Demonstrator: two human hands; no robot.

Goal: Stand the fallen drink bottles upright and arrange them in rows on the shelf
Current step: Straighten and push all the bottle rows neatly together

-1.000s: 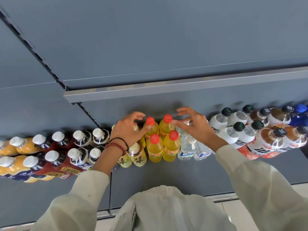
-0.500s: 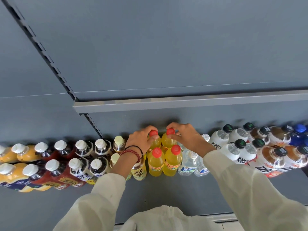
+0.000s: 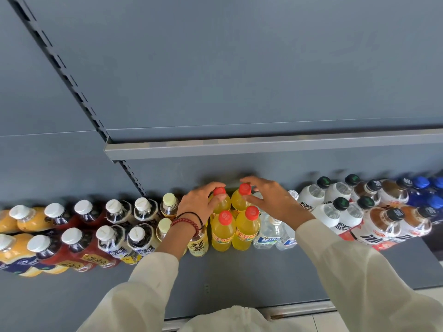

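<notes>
Left hand (image 3: 200, 203) grips rear-left yellow bottle (image 3: 224, 205), right hand (image 3: 269, 200) pinches rear-right yellow bottle (image 3: 238, 202), both at caps, upright just behind front yellow pair (image 3: 223, 232).

A flat blue-grey back panel (image 3: 239, 68) fills the upper view. A slotted upright (image 3: 69, 76) crosses it on a slant from the top left corner, its dark slots in a row, and meets a pale metal rail (image 3: 263, 146) lying level across the panel. Low on the right, light floor tiles (image 3: 434, 294) show, and a metal base strip (image 3: 299, 312) runs along the unit's foot.
</notes>
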